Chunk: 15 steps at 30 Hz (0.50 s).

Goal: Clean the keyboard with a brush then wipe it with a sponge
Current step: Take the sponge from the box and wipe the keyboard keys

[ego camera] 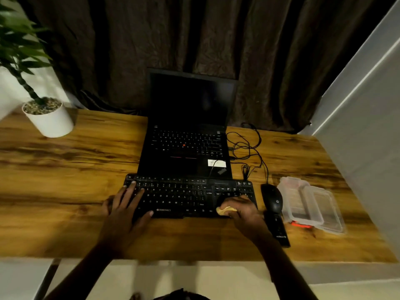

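Nearest the camera, two bare forearms reach in from six o'clock over the desk (65, 169), the largest thing here, a wood-grain top with an open, dark laptop (188, 126) at twelve o'clock. Next in size, the black keyboard (186, 198) lies just in front of the laptop, at the centre of the dial. The left hand (124, 205) rests flat on its nine o'clock end, fingers (133, 187) spread and released over the keys, apparently to steady it. The right hand (240, 210) sits on the keyboard's four o'clock corner, its fingers clenched around a yellow sponge (225, 211) pressed against the lower key rows. A clear plastic box (311, 204) lies at three o'clock, with a black mouse (272, 198) between it and the keyboard, and a dark stick-like object (278, 229) just below the mouse; I cannot tell whether it is the brush. Judging by the sponge in hand, the wiping step is under way; the next move likely calls for dragging the sponge toward nine o'clock across the rows while the left hand holds the keyboard from sliding.
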{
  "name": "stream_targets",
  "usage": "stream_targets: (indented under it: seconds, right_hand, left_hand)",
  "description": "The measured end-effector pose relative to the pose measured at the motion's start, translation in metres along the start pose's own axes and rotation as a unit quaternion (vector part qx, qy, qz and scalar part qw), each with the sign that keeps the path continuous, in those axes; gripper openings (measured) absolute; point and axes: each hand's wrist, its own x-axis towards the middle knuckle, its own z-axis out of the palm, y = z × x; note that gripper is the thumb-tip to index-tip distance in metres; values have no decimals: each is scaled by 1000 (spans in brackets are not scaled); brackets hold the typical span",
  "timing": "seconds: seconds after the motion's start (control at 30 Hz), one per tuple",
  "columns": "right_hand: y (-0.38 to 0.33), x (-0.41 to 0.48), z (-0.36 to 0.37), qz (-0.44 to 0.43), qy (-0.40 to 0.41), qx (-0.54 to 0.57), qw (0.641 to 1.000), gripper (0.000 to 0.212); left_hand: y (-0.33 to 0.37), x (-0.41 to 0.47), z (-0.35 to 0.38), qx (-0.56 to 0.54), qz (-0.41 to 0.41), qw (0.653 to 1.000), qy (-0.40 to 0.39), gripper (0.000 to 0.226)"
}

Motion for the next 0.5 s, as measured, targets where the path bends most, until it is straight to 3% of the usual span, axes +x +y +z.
stream_targets:
  seconds: [0.2, 0.5]
  right_hand:
    - [-8, 0, 6, 12, 36, -29, 999, 23]
    - [-85, 44, 56, -51, 26, -17, 998, 25]
  left_hand:
    - [-32, -2, -6, -27, -8, 999, -17, 97]
    - [-37, -1, -1, -40, -6, 999, -24, 97]
